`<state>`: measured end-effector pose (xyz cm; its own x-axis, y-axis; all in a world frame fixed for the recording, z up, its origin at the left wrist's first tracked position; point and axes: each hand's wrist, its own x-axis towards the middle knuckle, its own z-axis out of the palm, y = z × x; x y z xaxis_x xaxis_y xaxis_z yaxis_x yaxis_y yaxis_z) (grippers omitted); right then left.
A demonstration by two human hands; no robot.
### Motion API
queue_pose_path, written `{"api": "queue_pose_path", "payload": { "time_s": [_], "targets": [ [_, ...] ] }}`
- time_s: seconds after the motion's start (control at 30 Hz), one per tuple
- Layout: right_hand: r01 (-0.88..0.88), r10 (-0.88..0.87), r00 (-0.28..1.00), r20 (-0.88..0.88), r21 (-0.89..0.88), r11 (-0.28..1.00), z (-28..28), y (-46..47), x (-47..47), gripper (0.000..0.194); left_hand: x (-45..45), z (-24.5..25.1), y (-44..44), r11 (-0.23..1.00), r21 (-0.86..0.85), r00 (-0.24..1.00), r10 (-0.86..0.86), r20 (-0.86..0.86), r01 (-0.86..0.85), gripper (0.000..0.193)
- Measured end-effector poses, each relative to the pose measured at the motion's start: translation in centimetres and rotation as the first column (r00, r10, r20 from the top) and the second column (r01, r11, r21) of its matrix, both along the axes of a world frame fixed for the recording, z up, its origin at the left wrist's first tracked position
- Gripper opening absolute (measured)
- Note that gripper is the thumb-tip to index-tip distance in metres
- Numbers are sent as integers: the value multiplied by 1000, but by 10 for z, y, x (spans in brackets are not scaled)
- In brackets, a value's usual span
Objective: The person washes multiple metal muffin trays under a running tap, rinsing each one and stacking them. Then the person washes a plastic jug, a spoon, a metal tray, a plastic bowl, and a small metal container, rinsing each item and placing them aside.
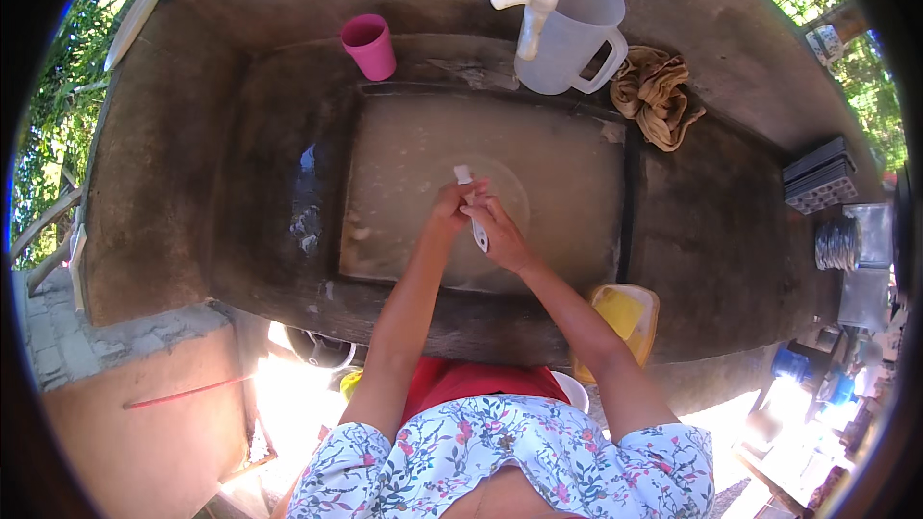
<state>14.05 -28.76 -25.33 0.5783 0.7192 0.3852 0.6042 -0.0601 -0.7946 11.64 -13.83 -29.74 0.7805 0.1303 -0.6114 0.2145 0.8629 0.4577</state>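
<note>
Both my hands meet above a concrete wash basin (pixel 562 231) filled with cloudy water. My left hand (pixel 453 202) is closed around the upper part of a white handled utensil (pixel 479 236), whose working end is partly hidden by the fingers. My right hand (pixel 505 234) grips the same utensil lower down, by its handle with a hole at the end. Ripples spread in the water around the hands. Beyond them, a pink plastic cup (pixel 376 50) and a translucent plastic pitcher (pixel 562 50) stand on the basin's far ledge, the pitcher beside a white tap (pixel 537 7).
A crumpled brown cloth (pixel 656 97) lies right of the pitcher. A yellow sponge (pixel 618 311) sits in a plastic container (pixel 647 303) at the near right edge, close to my right forearm. Metal racks (pixel 820 176) stand far right. Raised concrete walls border the basin.
</note>
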Motion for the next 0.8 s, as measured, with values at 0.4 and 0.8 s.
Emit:
{"api": "queue_pose_path", "payload": {
  "time_s": [0.4, 0.8],
  "targets": [
    [282, 48, 218, -975, 110, 953, -109, 45, -15, 22, -46, -69, 26, 996, -81, 991, 19, -135, -30, 22],
    [375, -375, 701, -607, -133, 917, -3, 44, -16, 41, 12, 48, -12, 996, 88, 982, -6, 186, -11, 16]
  ]
}}
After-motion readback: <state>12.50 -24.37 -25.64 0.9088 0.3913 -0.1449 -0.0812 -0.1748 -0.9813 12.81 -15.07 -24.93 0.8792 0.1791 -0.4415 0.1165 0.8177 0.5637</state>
